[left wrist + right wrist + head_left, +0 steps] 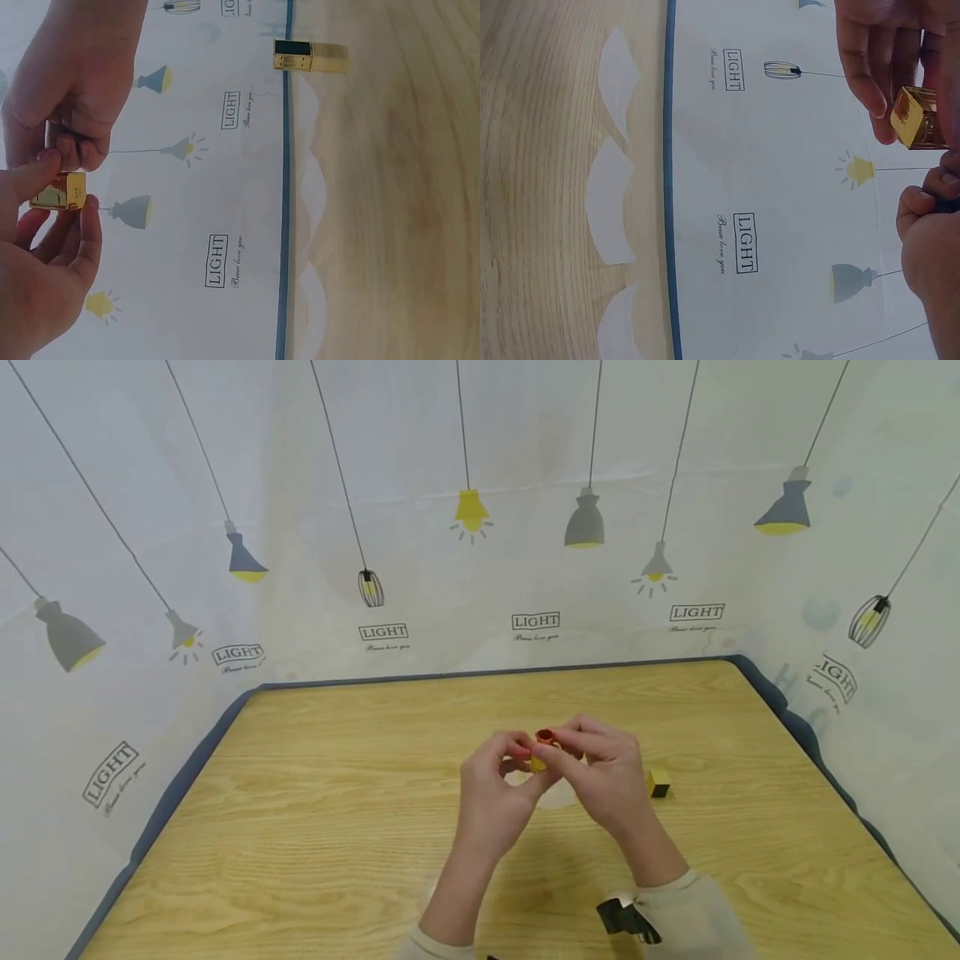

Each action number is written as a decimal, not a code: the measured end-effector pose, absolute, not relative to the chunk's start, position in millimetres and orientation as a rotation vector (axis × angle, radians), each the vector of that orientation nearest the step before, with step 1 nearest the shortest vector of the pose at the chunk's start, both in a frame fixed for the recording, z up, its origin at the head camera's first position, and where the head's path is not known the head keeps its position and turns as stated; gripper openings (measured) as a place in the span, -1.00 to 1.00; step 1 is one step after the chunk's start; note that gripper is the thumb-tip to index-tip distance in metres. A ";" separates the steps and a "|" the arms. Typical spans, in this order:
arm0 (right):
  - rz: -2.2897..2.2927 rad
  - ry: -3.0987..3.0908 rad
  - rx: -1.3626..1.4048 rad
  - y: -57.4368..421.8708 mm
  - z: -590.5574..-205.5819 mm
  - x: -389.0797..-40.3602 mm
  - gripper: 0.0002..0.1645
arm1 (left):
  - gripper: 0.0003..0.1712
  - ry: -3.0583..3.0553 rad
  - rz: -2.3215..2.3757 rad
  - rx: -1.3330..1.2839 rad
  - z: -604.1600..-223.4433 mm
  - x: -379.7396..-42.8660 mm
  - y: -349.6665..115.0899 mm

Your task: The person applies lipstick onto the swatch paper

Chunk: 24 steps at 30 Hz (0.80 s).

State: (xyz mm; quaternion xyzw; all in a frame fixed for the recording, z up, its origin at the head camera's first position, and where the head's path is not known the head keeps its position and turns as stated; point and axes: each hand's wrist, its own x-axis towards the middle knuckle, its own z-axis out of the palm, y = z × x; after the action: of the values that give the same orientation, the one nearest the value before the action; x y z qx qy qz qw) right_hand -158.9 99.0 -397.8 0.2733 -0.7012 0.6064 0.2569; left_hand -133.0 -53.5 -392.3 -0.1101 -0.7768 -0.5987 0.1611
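Observation:
Both hands meet over the table around a small gold, square-sided lipstick tube (537,764) with a dark red end (545,736). My left hand (495,793) grips the gold base between thumb and fingers, as the left wrist view shows of the tube (64,193). At its upper end, my right hand (603,768) pinches with thumb and forefinger, its other fingers curled. Those fingers partly hide the red end. Right of my right hand, a gold block with a black face (659,783), like a lipstick cap, stands on the table.
The wood-grain table (315,793) has a dark blue edge (450,675). White sheeting (420,468) printed with hanging lamps rises behind it and at both sides. A black strap-like piece (628,920) sits at the right sleeve.

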 end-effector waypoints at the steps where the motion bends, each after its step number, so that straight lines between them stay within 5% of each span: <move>1: 1.660 -1.884 0.741 98.1 -398.1 -159.1 -0.81 | -0.69 -2.189 -1.698 -0.332 -393.7 -132.7 -51.7; 9: 1.776 -1.938 0.619 95.6 -398.3 -157.9 -0.87 | -0.68 -2.036 -1.498 -0.350 -402.5 -131.2 -40.5; 18: 2.028 -2.171 0.606 119.2 -387.8 -158.9 -0.67 | -0.74 -2.041 -2.010 -0.469 -395.6 -135.5 -62.1; 24: 2.019 -2.110 0.649 119.5 -387.7 -156.7 -0.73 | -0.80 -2.040 -2.063 -0.519 -396.2 -134.1 -62.5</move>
State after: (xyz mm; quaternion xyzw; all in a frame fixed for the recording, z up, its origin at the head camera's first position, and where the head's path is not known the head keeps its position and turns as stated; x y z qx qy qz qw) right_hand -156.7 119.5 -387.7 0.2164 -0.7034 0.6729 0.0750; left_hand -134.1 -62.5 -396.2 -0.1752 -0.6889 -0.6966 0.0971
